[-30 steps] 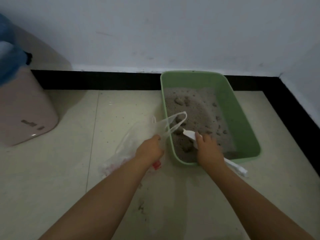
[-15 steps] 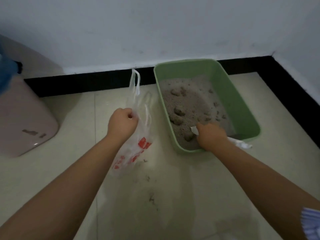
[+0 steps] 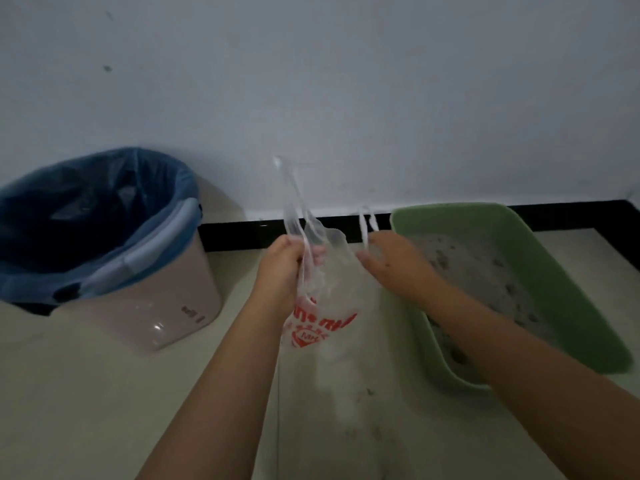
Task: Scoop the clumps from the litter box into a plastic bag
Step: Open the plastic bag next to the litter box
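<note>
The left hand (image 3: 282, 268) is curled around one gathered handle of the plastic bag (image 3: 320, 306), which is held up above the floor (image 3: 86, 393) at the centre of the view. The right hand (image 3: 388, 259) is seen at about 3 o'clock from the left one, its fingers loosely spread and touching the opposite side of the bag's mouth near the other handle loop; whether that loop is actually pinched cannot be told through the blur. The bag is thin, clear and printed in red, and it is judged to be very light, limp and slippery, so its mouth will collapse unless both handles are held apart; the handle loops or the rim just below them are the best places to be gripped. The film could be torn by a sharp scoop edge or by heavy clumps. At 3 o'clock from the bag, just beside the right forearm, the green litter box (image 3: 450, 216) is set on the floor, with grey litter (image 3: 485, 271) and darker clumps in it. No scoop is visible. At 9 o'clock, well apart, a bin (image 3: 145, 306) lined in blue is seen.
</note>
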The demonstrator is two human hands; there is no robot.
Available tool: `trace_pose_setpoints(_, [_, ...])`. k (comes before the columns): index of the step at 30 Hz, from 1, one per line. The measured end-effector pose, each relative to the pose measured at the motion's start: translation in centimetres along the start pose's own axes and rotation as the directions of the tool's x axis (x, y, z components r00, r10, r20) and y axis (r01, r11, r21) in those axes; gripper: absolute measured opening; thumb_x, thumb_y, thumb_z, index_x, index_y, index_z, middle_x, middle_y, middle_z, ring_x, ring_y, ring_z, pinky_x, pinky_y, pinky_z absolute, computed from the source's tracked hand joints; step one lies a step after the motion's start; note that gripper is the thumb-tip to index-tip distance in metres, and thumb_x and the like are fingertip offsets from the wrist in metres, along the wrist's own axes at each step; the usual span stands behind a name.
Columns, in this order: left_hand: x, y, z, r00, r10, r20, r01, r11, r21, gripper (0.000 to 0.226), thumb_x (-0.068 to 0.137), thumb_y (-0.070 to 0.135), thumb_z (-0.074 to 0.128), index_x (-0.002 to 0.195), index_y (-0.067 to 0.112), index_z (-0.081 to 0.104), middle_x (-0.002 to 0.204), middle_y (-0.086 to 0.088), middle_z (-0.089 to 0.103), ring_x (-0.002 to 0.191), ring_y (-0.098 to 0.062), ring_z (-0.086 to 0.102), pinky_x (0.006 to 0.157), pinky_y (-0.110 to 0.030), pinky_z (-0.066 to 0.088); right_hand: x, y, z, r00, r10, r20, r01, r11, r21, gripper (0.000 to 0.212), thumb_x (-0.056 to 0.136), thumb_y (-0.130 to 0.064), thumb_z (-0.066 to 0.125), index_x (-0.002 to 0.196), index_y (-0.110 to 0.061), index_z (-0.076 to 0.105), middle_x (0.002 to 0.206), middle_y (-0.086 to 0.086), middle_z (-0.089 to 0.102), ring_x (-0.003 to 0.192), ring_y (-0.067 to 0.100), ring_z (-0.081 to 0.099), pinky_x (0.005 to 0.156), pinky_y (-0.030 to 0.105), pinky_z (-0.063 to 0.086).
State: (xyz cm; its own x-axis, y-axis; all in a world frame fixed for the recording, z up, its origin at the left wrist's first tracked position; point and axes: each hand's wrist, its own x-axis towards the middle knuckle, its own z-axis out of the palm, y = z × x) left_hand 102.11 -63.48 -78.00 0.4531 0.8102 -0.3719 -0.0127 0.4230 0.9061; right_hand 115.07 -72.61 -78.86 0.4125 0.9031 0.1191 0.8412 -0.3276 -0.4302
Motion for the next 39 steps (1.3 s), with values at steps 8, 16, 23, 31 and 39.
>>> trace_pose_setpoints(8, [1.5,-1.8,-4.2,0.933,-0.285,-0.220,0.143,0.855,-0.499,0.029,0.097,0.007,0.032,0.091,0.005,0.060,0.067,-0.011,0.051,0.051,-0.016,0.055,0.044,-0.015,0.048,-0.2,-1.3,2.4,0.817,0.547,0.181,-0.368,0.253,0.895,0.032,0.090,0.009,0.041,0.067,-0.012,0.032,0.049,0.004,0.048,0.022,0.002,0.044,0.027,0.009,0.030])
trace_pose_setpoints(16, [2.1,-3.8,-5.1,0.921,-0.316,-0.229,0.228,0.912,-0.341,0.033,0.093,0.021,0.053,0.121,0.003,0.056,0.095,-0.012,0.063,0.080,-0.025,0.062,0.066,-0.035,0.053,-1.3,2.6,1.8,0.747,0.369,0.554,-0.399,0.914,-0.071,0.034,0.084,-0.042,0.060,0.094,-0.011,0.050,0.085,0.007,0.050,0.068,0.020,0.051,0.053,0.024,0.039])
trace_pose_setpoints(23, [2.3,-4.4,-4.0,0.895,-0.186,-0.406,0.152,0.982,-0.115,0.046,0.089,0.008,0.055,0.134,0.005,0.043,0.118,-0.014,0.055,0.089,-0.023,0.059,0.075,-0.033,0.052,-2.5,1.7,2.5,0.551,0.316,0.772,-0.050,0.937,-0.347,0.030,0.089,-0.029,0.056,0.064,-0.011,0.052,0.069,0.004,0.051,0.063,0.018,0.047,0.060,0.025,0.034])
trace_pose_setpoints(31, [-0.5,-2.0,-2.1,0.934,0.260,0.246,-0.266,0.044,0.963,0.072,0.081,0.030,0.066,0.143,0.027,0.030,0.154,0.002,0.016,0.145,-0.018,0.006,0.117,-0.050,0.001,-1.5,0.2,1.7,0.845,0.228,0.484,-0.221,0.973,-0.072,0.028,0.090,-0.012,0.052,0.062,-0.008,0.057,0.066,0.004,0.054,0.071,0.026,0.054,0.054,0.025,0.033])
trace_pose_setpoints(39, [-2.1,-6.6,-0.7,0.955,0.206,0.212,-0.293,0.570,0.768,0.030,0.096,0.005,0.038,0.110,0.005,0.064,0.107,-0.007,0.063,0.104,-0.017,0.057,0.089,-0.025,0.041,-2.0,1.9,0.4,0.887,0.386,0.252,-0.444,0.863,0.242,0.038,0.084,-0.006,0.055,0.047,-0.011,0.046,0.054,0.006,0.043,0.050,0.016,0.038,0.043,0.018,0.031])
